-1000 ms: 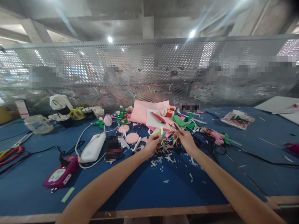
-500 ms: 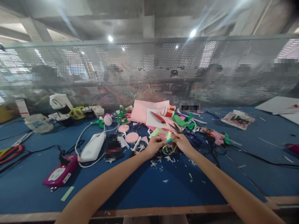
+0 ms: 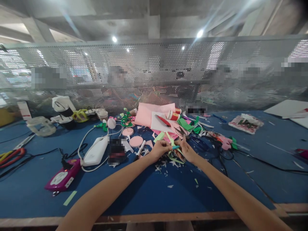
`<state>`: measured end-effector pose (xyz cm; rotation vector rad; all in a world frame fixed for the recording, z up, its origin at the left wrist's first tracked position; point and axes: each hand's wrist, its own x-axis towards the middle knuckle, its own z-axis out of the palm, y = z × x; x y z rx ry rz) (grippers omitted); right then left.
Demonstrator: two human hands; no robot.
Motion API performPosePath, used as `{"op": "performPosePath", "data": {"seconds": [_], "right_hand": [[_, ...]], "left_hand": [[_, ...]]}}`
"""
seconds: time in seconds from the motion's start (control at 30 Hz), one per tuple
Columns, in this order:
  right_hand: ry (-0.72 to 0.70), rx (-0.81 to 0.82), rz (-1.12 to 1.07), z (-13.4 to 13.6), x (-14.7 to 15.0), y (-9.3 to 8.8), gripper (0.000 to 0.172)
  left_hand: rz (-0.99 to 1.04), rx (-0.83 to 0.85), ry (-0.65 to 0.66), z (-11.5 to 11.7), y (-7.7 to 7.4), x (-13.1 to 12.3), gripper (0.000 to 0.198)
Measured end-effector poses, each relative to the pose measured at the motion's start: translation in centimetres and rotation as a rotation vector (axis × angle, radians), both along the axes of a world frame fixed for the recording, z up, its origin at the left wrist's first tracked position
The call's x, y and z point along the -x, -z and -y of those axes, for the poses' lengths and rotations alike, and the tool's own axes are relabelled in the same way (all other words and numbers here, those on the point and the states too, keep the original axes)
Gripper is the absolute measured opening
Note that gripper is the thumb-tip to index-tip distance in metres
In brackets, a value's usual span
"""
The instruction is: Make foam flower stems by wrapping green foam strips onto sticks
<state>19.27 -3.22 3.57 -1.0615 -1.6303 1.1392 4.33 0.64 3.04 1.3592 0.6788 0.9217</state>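
a perforated metal partition point(image 3: 144, 64) spans the back of a blue counter point(image 3: 144, 199), strewn with craft materials and cables. a broad pink sheet point(image 3: 143, 116) lies beyond the person's hands, partly covered by a smaller white sheet point(image 3: 155, 124). a magenta power strip point(image 3: 63, 175) sits on the left, near a white device point(image 3: 96, 151) bordered by a white cable. at center, the left hand point(image 3: 160, 151) and right hand point(image 3: 189, 152) meet just above the counter, the left fingers pinched on a small teal piece; the right fingers curl close against the work, though whether they are closed on anything cannot be told. a pink disc point(image 3: 136, 141) rests left of the hands; a red tool point(image 3: 163, 120) lies across the white sheet. pale green strips point(image 3: 176, 159) loop around the fingers, the small teal piece point(image 3: 175, 147) sits between the hands, and white scraps point(image 3: 170, 186) litter the near surface.
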Motion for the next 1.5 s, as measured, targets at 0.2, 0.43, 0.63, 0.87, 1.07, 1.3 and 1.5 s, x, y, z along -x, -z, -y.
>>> {"op": "performPosePath", "data": {"seconds": [0.2,0.43,0.63,0.87,1.07,1.3,1.5], "right_hand": [[-0.003,-0.022,0.091,0.3,-0.2,-0.5,0.048],[0.031,0.023,0.141,-0.1,-0.3,-0.1,0.061],[-0.001,0.120,0.134,-0.5,-0.1,-0.1,0.059],[-0.058,0.136,0.114,-0.4,0.0,-0.1,0.061],[-0.011,0.147,0.057,-0.5,-0.1,-0.5,0.057],[0.086,0.175,0.020,-0.8,-0.3,-0.6,0.048],[0.149,0.189,-0.008,-1.2,-0.7,-0.1,0.048]], "left_hand": [[-0.008,-0.015,0.038,-0.3,0.6,0.0,0.030],[0.131,-0.029,0.061,-0.4,0.5,0.2,0.050],[0.281,0.119,0.120,-1.1,0.7,0.3,0.041],[0.365,0.204,-0.060,-1.6,1.6,-0.1,0.027],[0.424,0.277,-0.179,-1.7,1.1,0.2,0.023],[0.440,0.281,-0.177,-1.5,0.8,0.4,0.029],[0.405,0.221,-0.165,-1.7,1.2,0.4,0.033]]}}
